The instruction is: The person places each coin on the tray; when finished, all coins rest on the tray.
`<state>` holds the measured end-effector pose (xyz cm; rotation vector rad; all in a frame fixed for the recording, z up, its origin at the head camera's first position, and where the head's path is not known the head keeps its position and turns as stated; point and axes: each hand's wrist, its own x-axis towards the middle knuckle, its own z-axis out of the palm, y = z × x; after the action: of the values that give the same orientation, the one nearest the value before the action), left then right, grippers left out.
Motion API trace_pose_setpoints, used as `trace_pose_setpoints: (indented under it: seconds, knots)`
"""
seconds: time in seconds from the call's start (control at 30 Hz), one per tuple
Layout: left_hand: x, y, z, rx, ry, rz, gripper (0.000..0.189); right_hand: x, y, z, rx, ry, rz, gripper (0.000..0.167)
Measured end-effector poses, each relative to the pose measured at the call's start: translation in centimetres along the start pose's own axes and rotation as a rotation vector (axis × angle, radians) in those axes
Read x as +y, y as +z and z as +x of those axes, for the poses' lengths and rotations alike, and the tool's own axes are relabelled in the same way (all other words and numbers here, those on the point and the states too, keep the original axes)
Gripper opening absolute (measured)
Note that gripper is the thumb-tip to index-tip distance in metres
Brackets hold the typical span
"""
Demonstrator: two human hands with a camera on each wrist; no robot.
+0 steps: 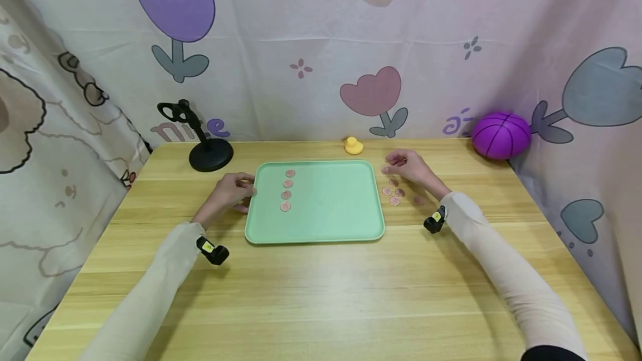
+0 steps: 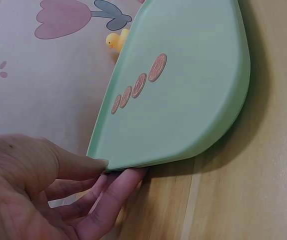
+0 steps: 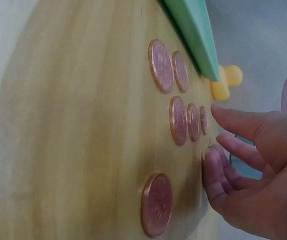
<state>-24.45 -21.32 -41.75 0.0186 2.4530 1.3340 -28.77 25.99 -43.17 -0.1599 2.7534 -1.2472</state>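
My left hand [image 1: 233, 191] pinches the left rim of a mint-green tray [image 1: 331, 227], thumb [image 2: 91, 166] on top of the edge and fingers [image 2: 116, 197] beneath it. Several copper-coloured coins [image 1: 286, 194] form a column on the tray's left part. To the right of the tray, my right hand [image 1: 408, 165] is just past a loose group of more copper coins [image 3: 178, 120] lying on the table. Its thumb and fingers are parted in the right wrist view, with nothing seen between them. One coin [image 3: 157, 205] lies apart from that group.
Behind the tray sits a yellow rubber duck [image 1: 353, 146]. A purple ball [image 1: 501, 136] rests at the back right corner. At the back left is a black stand [image 1: 210, 155] with a round base. A printed curtain [image 1: 281, 99] hangs behind the wooden table [image 1: 321, 299].
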Motion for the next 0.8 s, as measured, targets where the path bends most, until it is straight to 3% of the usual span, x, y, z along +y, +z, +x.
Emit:
trace_pose_setpoints:
  seconds: [0.17,0.47,0.67,0.8]
  knots:
    - [-0.2,0.2,0.1,0.012,-0.012,0.008,0.05,0.6,0.3,0.1,-0.018,-0.009,0.007,0.038]
    - [-0.1,0.3,0.2,0.018,-0.011,0.012,0.05,0.9,0.8,0.0,0.01,-0.022,-0.01,0.018]
    - [-0.2,0.0,0.0,0.007,-0.008,0.001,0.05,-0.2,0.1,0.7,-0.024,-0.025,-0.057,0.013]
    - [-0.4,0.0,0.0,0.01,0.003,-0.015,0.049,-1.7,0.0,0.5,0.006,-0.033,-0.049,0.011]
